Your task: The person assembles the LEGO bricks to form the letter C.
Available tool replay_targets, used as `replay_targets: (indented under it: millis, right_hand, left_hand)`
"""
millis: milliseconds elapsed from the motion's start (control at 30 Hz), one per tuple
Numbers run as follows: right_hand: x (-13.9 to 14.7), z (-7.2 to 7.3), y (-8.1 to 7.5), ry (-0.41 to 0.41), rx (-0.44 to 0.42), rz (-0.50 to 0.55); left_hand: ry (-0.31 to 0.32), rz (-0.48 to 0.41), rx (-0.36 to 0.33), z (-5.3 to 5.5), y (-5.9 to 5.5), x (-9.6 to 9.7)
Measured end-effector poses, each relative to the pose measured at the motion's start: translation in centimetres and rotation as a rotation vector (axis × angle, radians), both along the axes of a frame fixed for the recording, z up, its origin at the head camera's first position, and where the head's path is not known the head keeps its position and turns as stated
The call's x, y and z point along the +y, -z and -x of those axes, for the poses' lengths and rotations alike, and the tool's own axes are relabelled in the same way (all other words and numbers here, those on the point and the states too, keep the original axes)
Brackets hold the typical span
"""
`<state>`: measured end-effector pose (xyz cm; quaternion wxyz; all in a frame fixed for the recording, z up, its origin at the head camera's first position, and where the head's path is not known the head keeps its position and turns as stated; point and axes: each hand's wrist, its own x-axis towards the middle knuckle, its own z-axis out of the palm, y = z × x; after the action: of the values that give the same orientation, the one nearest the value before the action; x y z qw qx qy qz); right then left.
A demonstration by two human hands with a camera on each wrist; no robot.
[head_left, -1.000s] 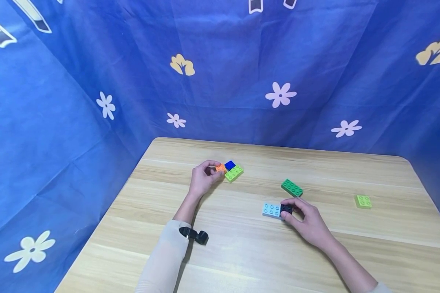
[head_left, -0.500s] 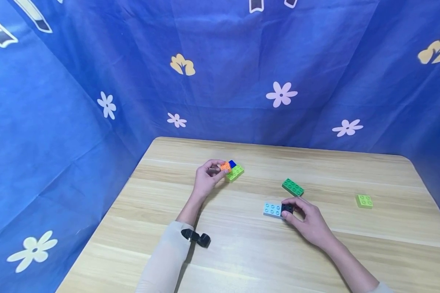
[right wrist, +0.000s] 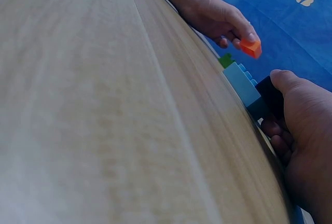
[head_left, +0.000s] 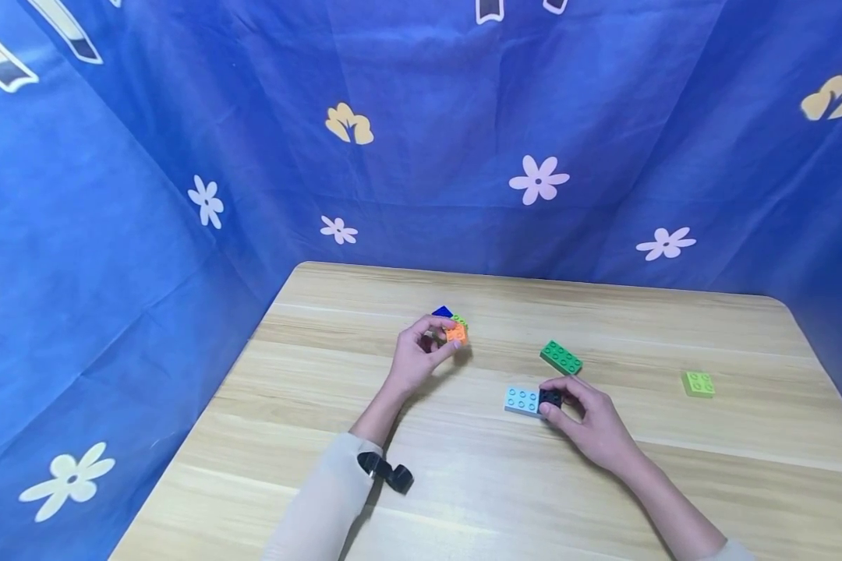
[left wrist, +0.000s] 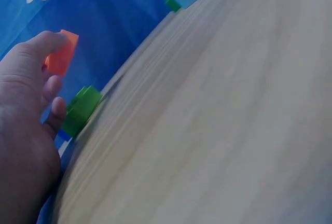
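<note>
My left hand [head_left: 421,354] pinches an orange brick [head_left: 456,333] between thumb and fingers, off the table; the left wrist view shows the orange brick [left wrist: 63,53] up close. Below and behind that hand lie a lime green brick [head_left: 461,320] and a dark blue brick [head_left: 442,312], both partly hidden by it. My right hand [head_left: 592,421] pinches a black brick [head_left: 549,398] at the right end of a light blue brick [head_left: 521,400]. In the right wrist view the black brick [right wrist: 271,97] sits against the end of the light blue brick [right wrist: 243,85], overlapping it.
A green brick [head_left: 560,358] lies just behind my right hand. Farther right is a small lime green brick [head_left: 698,384]. The wooden table [head_left: 673,327] ends at a blue patterned cloth [head_left: 421,156] behind and on the left.
My left hand has lifted the orange brick from beside the lime green and dark blue bricks and carried it right and slightly nearer. The right hand stays on the black brick.
</note>
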<state>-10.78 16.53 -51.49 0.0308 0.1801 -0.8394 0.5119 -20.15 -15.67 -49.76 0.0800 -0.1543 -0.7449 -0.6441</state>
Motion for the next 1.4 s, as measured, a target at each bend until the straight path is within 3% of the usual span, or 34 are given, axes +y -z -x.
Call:
replay_targets:
  millis: [367, 667, 833, 1133, 1400]
  right_hand:
    - [0.2, 0.0, 0.6, 0.000, 0.010, 0.000]
    - [0.1, 0.0, 0.5, 0.000, -0.003, 0.000]
    - [0.0, 0.0, 0.5, -0.004, -0.001, 0.002]
    - [0.0, 0.2, 0.3, -0.003, 0.005, -0.005]
    - [0.1, 0.3, 0.1, -0.004, -0.008, -0.020]
  left_hand:
    - [0.165, 0.025, 0.006, -1.6, 0.6, 2.9]
    - [0.249, 0.106, 0.014, -3.0, 0.3, 4.2]
    - [0.283, 0.153, 0.015, -3.1, 0.5, 4.2]
    - [0.354, 0.182, -0.045, -3.2, 0.3, 4.3]
    - [0.422, 0.274, 0.010, -3.1, 0.1, 4.4]
